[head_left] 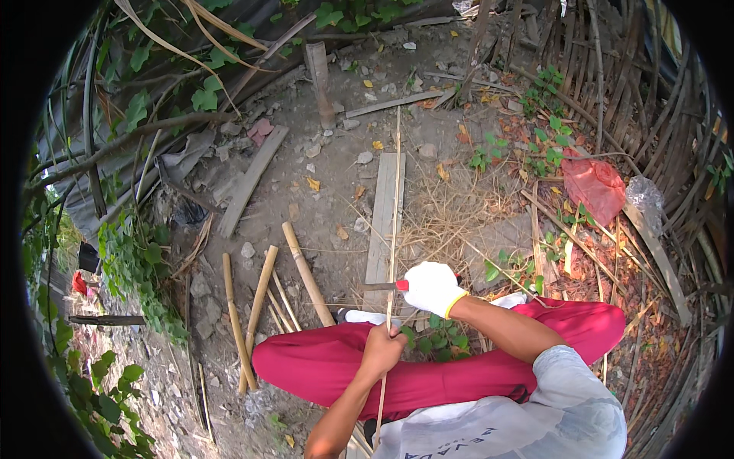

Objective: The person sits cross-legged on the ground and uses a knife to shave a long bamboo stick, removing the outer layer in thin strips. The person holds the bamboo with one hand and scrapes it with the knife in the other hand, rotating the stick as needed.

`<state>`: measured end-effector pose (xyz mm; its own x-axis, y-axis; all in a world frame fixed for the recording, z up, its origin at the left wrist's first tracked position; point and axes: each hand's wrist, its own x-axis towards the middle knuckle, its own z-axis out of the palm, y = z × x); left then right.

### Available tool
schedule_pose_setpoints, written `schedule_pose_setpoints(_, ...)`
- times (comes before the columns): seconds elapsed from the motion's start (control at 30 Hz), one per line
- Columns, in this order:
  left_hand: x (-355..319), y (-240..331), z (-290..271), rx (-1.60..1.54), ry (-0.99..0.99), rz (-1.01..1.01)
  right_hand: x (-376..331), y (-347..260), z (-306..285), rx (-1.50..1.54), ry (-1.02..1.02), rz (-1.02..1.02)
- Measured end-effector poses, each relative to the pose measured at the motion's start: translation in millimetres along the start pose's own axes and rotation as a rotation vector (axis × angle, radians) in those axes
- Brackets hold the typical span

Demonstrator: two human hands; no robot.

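A long, thin bamboo strip (395,199) runs from my lap far out over the ground in front of me. My bare left hand (382,349) is closed round its near part, above my crossed legs in dark red trousers. In a white glove with a yellow cuff, my right hand (431,288) grips the red handle of a knife (378,287). The blade points left and crosses the strip a little beyond my left hand. Whether its edge touches the strip I cannot tell.
Ahead of me a flat wooden plank (384,222) lies on the dirt, with dry shavings (447,222) beside it. Several cut bamboo pieces (304,268) rest by my left knee. A red plastic bag (592,186) lies at the right, near a stick fence (634,92).
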<state>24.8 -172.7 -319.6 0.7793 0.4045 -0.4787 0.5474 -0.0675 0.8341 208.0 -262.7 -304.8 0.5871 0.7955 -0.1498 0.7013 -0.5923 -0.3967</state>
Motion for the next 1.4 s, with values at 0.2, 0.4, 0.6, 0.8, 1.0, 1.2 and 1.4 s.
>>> schedule_pose_setpoints(0.2, -9, 1, 5, 0.329, 0.045, 0.011, 4, 8, 15, -0.043, -0.022, 0.036)
schedule_pose_setpoints(0.4, -39, -14, 13, 0.336, -0.023, 0.048, 33, 54, 22, -0.073, 0.029, 0.177)
schedule_pose_setpoints(0.6, -69, -9, 0, 0.376, -0.101, -0.031, 48, 76, 41, -0.071, 0.165, 0.181)
schedule_pose_setpoints(0.8, -93, -14, -17, 0.315, -0.085, -0.099, 63, 67, 48, -0.025, 0.211, 0.224)
schedule_pose_setpoints(1.0, -152, -34, -34, 0.380, -0.180, -0.150, 80, 121, 16, -0.108, 0.197, 0.381)
schedule_pose_setpoints(1.2, -137, -66, -25, 0.214, -0.182, -0.085, 94, 166, 13, -0.236, 0.274, 0.415)
schedule_pose_setpoints(1.4, -150, -71, -30, 0.024, -0.218, -0.134, 102, 157, -19, -0.270, 0.315, 0.361)
